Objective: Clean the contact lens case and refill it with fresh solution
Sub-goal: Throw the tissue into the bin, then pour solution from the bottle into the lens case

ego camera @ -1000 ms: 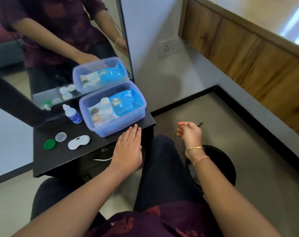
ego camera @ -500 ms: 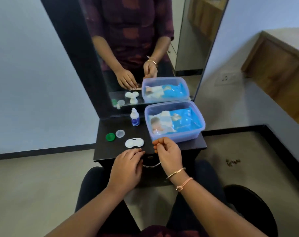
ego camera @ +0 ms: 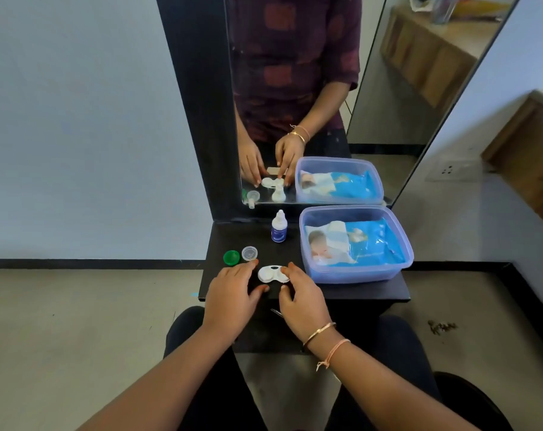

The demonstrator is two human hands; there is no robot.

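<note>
While left hand (ego camera: 229, 293) flanks lens case (ego camera: 271, 274), right hand (ego camera: 301, 303) touches it.

A black table (ego camera: 357, 290) lies under the fingers (ego camera: 248, 266), with a tall mirror (ego camera: 388, 88) beyond them. Pale blue wall (ego camera: 77, 119) and beige floor (ego camera: 77, 321) lie left of them, wooden cabinetry (ego camera: 528, 144) far right.

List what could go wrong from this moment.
1. The lens case lies uncapped near the front edge of the table. The right hand, touching its end, might nudge it off.
2. The green cap and clear cap lie loose beside the left hand, and a sweep could scatter them.
3. The narrow solution bottle stands upright behind and may tip when reached for.
</note>
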